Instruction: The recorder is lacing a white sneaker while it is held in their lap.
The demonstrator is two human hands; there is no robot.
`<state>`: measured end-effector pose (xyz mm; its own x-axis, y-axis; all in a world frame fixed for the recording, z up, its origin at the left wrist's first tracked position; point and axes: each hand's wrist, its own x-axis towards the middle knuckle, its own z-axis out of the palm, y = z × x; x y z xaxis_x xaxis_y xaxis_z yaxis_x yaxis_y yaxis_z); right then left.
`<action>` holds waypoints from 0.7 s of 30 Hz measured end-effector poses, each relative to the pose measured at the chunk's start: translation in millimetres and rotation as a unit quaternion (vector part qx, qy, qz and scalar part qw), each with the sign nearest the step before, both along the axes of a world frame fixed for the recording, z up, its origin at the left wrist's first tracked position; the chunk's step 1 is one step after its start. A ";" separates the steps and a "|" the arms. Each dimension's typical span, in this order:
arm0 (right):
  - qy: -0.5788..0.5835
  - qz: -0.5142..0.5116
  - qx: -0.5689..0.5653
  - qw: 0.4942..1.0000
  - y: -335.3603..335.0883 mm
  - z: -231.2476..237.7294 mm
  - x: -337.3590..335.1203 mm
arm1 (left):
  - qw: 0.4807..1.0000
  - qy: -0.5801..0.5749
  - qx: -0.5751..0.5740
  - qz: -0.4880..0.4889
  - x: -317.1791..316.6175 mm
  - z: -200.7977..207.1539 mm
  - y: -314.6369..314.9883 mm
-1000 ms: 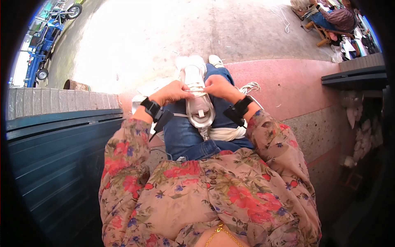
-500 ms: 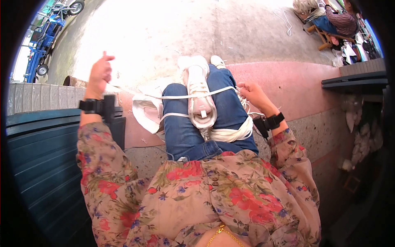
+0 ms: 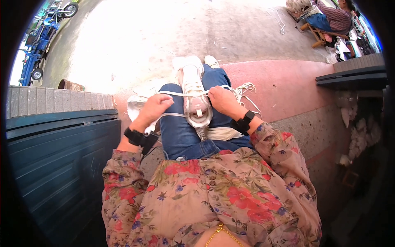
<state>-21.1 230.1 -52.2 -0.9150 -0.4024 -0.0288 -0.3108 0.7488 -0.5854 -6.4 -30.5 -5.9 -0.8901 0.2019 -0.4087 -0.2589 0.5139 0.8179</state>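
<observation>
- The pale sneaker [image 3: 192,84] is lying lengthwise along the gap between the denim thighs [image 3: 175,133], collar facing the body
- Right hand [image 3: 223,101] is working at the shoe's right edge, grip pinching together on the white lace [image 3: 177,94]
- Left hand [image 3: 156,108] is hovering over the left thigh, fingers curling; can't tell whether that grip is holding lace
- Dark blue panel [image 3: 61,152] is edging near the left wrist, while pink floor [image 3: 284,82] is spreading wide beyond the right hand
</observation>
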 end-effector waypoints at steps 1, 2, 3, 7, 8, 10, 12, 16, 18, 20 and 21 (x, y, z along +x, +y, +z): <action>0.007 -0.002 0.012 1.000 -2.6 5.4 -0.9 | 1.000 -0.022 0.016 0.003 4.6 -4.2 7.8; 0.013 -0.003 0.022 1.000 -5.6 9.1 -1.6 | 0.999 -0.044 0.030 0.007 8.1 -5.4 14.0; 0.014 -0.001 0.022 1.000 -7.7 9.3 -2.8 | 0.999 -0.044 0.030 0.008 11.1 -7.5 18.4; -0.039 -0.032 0.045 0.998 -13.5 6.0 -10.1 | 0.995 -0.030 0.076 0.058 13.0 -14.0 26.8; -0.077 -0.035 0.061 0.995 -15.8 5.1 -11.5 | 0.992 -0.021 0.091 0.082 13.5 -14.8 26.9; -0.043 -0.025 0.044 0.998 -15.7 4.8 -5.6 | 0.992 -0.008 0.082 0.094 15.3 -20.9 27.9; -0.009 -0.013 0.023 1.000 -16.5 8.2 -0.9 | 0.991 0.006 0.071 0.110 17.5 -29.8 28.7; 0.052 0.067 0.109 0.990 -12.3 11.1 1.2 | 0.977 0.166 -0.133 0.033 16.0 -38.9 42.0; 0.070 0.068 0.130 0.987 -11.7 13.9 2.0 | 0.971 0.156 -0.171 0.063 14.2 -36.3 47.5; 0.080 0.063 0.153 0.983 -13.1 11.5 2.4 | 0.968 0.162 -0.177 0.068 13.4 -34.5 50.1; 0.110 0.026 0.120 0.986 -14.4 10.3 2.8 | 0.966 0.173 -0.176 0.076 13.1 -36.3 51.1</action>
<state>-18.3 215.6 -41.9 -0.8885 -0.4539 0.0676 -0.4514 0.8380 -0.3067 6.7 20.6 -42.3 -0.9941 -0.0387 -0.1009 -0.0953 0.7531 0.6510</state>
